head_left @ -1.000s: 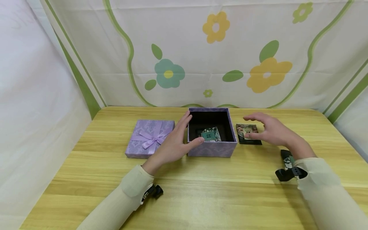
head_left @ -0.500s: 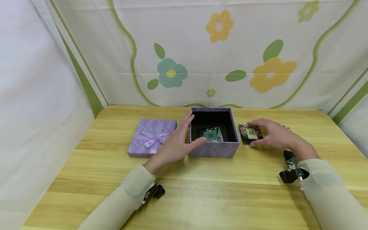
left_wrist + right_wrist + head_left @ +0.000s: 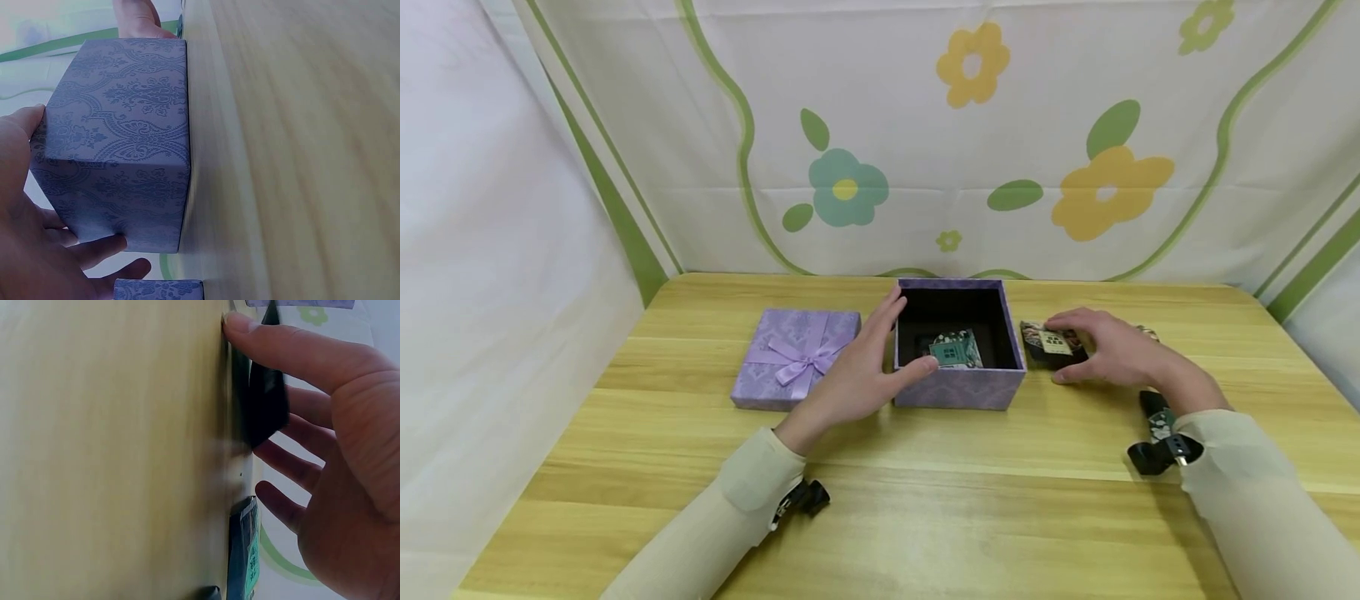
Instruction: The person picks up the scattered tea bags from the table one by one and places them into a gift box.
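Observation:
An uncovered purple box (image 3: 958,390) with a dark inside stands mid-table. Inside it lies a sachet with a green label (image 3: 950,355). My left hand (image 3: 865,367) rests on the box's front-left corner, thumb at the front rim. In the left wrist view its fingers (image 3: 103,250) lie fairly straight along the side. To the right of the box, my right hand (image 3: 1112,354) pinches a dark sachet with a cream label (image 3: 1054,342) between thumb and fingers. The right wrist view shows this black sachet (image 3: 269,400) tilted and bent; the far fingers are partly behind it.
Left of the box lies its purple lid (image 3: 797,358) with a ribbon bow. Another dark sachet (image 3: 1160,417) lies by the right wrist, partly hidden by the arm. Something patterned (image 3: 1147,332) shows behind the right hand. A flowered curtain (image 3: 925,167) hangs behind the table.
My right hand has closed in on the dark sachet, which lay flat and is now tilted and bent. The left hand has stayed at the box. The head view has shifted slightly.

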A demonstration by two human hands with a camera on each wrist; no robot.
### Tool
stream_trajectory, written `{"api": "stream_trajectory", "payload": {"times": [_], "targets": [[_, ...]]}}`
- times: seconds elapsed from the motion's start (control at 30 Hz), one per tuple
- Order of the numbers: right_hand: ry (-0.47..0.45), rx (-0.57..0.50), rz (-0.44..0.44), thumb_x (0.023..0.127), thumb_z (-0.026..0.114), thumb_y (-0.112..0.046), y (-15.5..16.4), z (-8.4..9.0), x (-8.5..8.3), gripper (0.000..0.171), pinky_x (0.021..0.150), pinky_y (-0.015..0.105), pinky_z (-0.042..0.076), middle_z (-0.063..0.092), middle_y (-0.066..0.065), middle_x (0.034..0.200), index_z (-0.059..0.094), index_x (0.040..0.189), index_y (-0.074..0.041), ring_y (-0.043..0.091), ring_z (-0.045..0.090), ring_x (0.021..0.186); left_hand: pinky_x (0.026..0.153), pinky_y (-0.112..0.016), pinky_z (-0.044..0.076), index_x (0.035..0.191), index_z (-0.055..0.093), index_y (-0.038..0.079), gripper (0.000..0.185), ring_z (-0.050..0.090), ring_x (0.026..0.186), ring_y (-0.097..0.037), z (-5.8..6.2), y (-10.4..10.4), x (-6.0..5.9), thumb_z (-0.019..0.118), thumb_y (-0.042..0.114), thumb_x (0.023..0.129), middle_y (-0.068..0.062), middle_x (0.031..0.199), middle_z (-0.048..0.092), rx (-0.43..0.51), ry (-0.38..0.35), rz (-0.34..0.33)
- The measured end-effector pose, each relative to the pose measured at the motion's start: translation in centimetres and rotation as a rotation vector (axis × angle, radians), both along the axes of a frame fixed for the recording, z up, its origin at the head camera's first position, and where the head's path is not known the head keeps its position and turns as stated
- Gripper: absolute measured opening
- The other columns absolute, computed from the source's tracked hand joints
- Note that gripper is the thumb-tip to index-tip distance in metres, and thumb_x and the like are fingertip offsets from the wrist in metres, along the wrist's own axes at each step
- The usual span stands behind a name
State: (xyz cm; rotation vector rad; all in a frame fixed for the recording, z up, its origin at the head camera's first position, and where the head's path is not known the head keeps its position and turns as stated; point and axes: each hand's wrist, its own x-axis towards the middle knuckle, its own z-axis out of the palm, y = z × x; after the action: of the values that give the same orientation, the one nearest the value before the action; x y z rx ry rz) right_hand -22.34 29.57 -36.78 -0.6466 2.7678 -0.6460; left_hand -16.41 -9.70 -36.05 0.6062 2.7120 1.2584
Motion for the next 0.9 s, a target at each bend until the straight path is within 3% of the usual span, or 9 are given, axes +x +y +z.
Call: {"api": "stream_trajectory", "payload": {"times": [0.43, 0.9], "targets": [[0.008, -0.006, 0.011, 0.086, 0.089, -0.043, 0.12, 0.37, 0.08, 0.081, 0.114, 0.075, 0.034, 0.047, 0.024, 0.16, 0.057, 0.152, -0.008, 0.052, 0.037, 0.148, 0.124, -0.07, 0.03, 0.172, 0.01, 0.035, 0.097, 0.018, 0.166, -0.025, 0.18, 0.07, 0.13, 0.061, 0.07, 0.098, 0.026, 0.177, -0.005, 0.007, 0.002, -0.007], [-0.013, -0.012, -0.01, 0.082, 0.092, -0.045, 0.03, 0.38, 0.23, 0.092, 0.111, 0.074, 0.037, 0.042, 0.027, 0.158, 0.051, 0.155, -0.007, 0.051, 0.04, 0.144, 0.124, -0.07, 0.03, 0.173, 0.01, 0.034, 0.097, 0.018, 0.166, -0.026, 0.16, 0.17, 0.17, 0.06, 0.07, 0.098, 0.024, 0.178, -0.004, 0.0, 0.009, -0.009]]}}
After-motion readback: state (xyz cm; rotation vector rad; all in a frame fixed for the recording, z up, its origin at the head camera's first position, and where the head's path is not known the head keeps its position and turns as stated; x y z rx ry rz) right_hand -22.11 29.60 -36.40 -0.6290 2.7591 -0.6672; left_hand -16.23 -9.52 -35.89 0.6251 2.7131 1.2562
